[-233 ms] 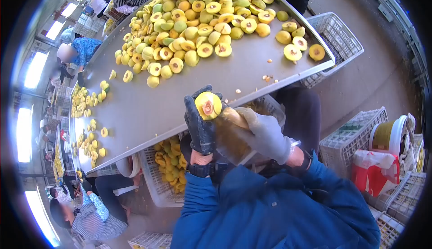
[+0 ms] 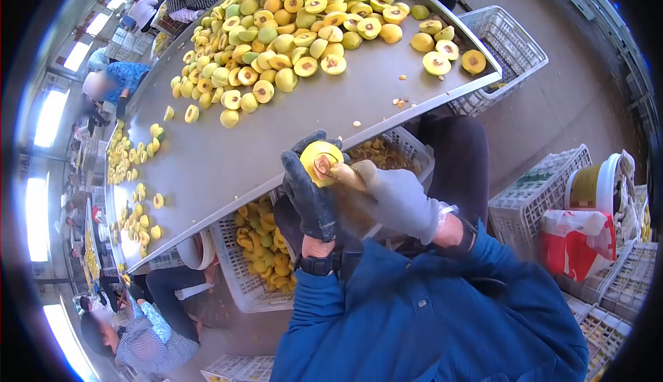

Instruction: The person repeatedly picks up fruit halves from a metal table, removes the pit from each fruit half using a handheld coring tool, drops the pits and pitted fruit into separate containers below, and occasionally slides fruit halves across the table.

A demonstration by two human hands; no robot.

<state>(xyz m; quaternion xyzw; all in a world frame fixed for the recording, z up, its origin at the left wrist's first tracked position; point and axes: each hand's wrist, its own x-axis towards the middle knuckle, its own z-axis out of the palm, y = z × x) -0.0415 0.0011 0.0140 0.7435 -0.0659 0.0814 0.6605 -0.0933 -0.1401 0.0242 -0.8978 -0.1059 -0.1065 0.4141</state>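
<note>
My left hand [image 2: 309,199], in a dark rubber glove, is closed around a yellow peach half [image 2: 314,149] with its cut face up. A reddish-brown hollow or pit shows at its centre. In a pale grey glove, my right hand [image 2: 404,199] grips the light wooden handle of a pitting tool [image 2: 352,177]. The tool's tip meets the middle of the peach half; a thin curved metal edge shows there, partly hidden by the fruit. Both hands are above the near edge of the metal table [image 2: 214,164].
A large pile of peach halves [image 2: 297,37] covers the table's far side. Below the near edge stand a crate of peach halves [image 2: 231,282] and a crate of brownish scraps [image 2: 421,158]. More crates [image 2: 528,209] and a white bucket [image 2: 608,182] are at right. Co-workers sit at left.
My right hand has brought the pitting tool from the rim of the peach half to its centre. My left hand still holds the half. The whole view has shifted slightly.
</note>
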